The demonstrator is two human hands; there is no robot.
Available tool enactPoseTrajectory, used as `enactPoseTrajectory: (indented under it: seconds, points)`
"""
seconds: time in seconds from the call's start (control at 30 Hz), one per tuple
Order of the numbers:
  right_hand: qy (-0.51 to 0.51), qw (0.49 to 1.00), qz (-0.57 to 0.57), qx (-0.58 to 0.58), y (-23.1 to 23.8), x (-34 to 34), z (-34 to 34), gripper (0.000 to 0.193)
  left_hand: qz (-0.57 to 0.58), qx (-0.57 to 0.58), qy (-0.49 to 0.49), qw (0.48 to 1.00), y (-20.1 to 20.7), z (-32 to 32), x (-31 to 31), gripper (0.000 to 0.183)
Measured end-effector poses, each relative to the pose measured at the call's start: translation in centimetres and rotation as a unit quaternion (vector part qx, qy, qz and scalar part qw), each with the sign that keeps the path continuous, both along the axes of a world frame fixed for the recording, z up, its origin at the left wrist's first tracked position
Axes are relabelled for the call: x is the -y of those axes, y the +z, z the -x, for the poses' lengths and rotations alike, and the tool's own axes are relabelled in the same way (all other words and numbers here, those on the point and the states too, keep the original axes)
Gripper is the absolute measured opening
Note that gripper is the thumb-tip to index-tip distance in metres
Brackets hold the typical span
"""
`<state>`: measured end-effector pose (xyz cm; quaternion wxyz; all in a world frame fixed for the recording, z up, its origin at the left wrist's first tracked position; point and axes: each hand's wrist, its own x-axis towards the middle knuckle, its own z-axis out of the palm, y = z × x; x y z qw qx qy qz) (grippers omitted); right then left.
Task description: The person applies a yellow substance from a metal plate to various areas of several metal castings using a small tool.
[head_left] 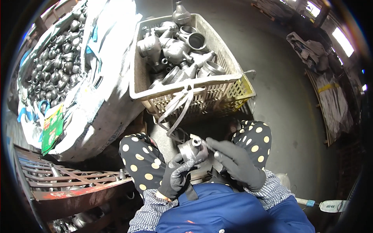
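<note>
My left hand point(175, 176), in a dark glove worn pale at the fingers, is closed round a grey metal casting point(189, 150). The casting has a rounded body and a short round spout with a hole, facing up. My right hand point(239, 162), gloved in dark grey, reaches in from the right with its fingers pressed together at the spout. A slim pale piece point(196, 137) shows at those fingertips, beside the spout; its kind cannot be made out. Both hands are above my lap, between my knees.
A plastic basket point(237, 90) full of larger castings point(176, 51) stands ahead, a strap tied to its rim. At left, a big white sack point(116, 83) holds many small castings point(54, 72). A rusty metal rack point(74, 196) is near left. Covered stacks point(332, 101) line the right.
</note>
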<state>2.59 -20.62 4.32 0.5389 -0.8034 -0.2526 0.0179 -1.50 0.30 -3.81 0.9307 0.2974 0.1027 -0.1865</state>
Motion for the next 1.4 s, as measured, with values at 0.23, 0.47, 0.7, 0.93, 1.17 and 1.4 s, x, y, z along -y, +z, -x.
enactPoseTrajectory:
  seconds: [0.23, 0.47, 0.7, 0.93, 1.17, 1.4]
  points:
    - [0.026, 0.980, 0.197, -0.015, 0.6, -0.2, 1.5, 0.046, -0.002, 0.047, 0.057, 0.997, 0.7, 0.3, 0.1, 0.025]
    - [0.020, 0.966, 0.259, 0.015, 1.2, -1.6, 1.3, 0.053, -0.221, 0.122, 0.058, 0.966, -1.1, 1.0, 0.0, 0.025]
    - [0.040, 0.934, 0.353, 0.037, 1.5, -2.3, 1.4, 0.049, -0.208, 0.139, 0.085, 0.964, -0.5, 1.1, 0.1, 0.026]
    - [0.045, 0.921, 0.381, 0.063, 0.2, -2.3, 2.1, 0.048, -0.189, 0.120, 0.078, 0.972, -1.3, 0.9, -0.2, 0.025]
    - [0.060, 0.946, 0.319, -0.009, 0.7, -1.1, 1.6, 0.038, -0.070, 0.075, 0.102, 0.990, -1.4, 1.0, -0.3, 0.027]
    - [0.049, 0.987, 0.088, -0.124, 0.2, -0.5, 0.7, 0.033, -0.100, 0.061, 0.111, 0.987, 0.7, 0.7, 0.2, 0.029]
